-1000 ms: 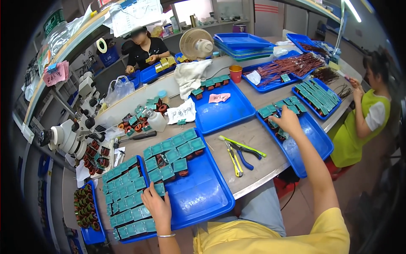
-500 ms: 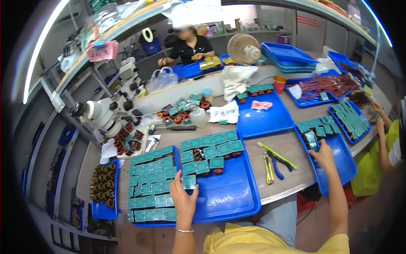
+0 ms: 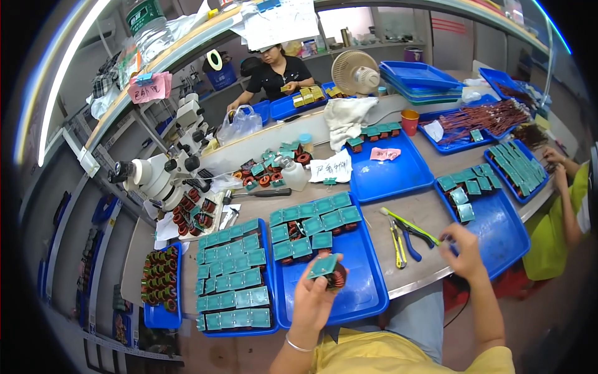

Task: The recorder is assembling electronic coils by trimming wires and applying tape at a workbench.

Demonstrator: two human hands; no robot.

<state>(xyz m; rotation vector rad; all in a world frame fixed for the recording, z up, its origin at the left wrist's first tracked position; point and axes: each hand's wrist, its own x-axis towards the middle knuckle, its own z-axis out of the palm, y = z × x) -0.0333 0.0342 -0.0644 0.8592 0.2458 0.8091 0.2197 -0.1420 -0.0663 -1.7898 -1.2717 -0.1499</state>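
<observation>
My left hand (image 3: 311, 300) holds up a copper-wound coil with a square green circuit board (image 3: 324, 267) on top, over the front of the middle blue tray (image 3: 367, 290). Rows of similar green-topped coils (image 3: 311, 224) stand in the back of that tray. My right hand (image 3: 466, 254) hovers with fingers bent and apart, just right of blue-handled pliers (image 3: 408, 244) on the table. Beside them lie a yellow-green tool (image 3: 411, 225) and a yellow cutter (image 3: 397, 248). The right blue tray (image 3: 498, 240) has more green-topped coils (image 3: 464, 196) in its back part.
Left stand a filled tray of green-topped coils (image 3: 233, 280) and a small tray of coils (image 3: 161, 277). Behind are a microscope (image 3: 149, 177), a white bottle (image 3: 293, 174) and a blue tray (image 3: 389, 177). A co-worker (image 3: 277, 78) sits opposite; another's arm (image 3: 564, 181) is at right.
My left hand has lifted a green-topped coil off the middle tray and moved right with it. My right hand has let go of a coil in the right tray and drawn back toward me.
</observation>
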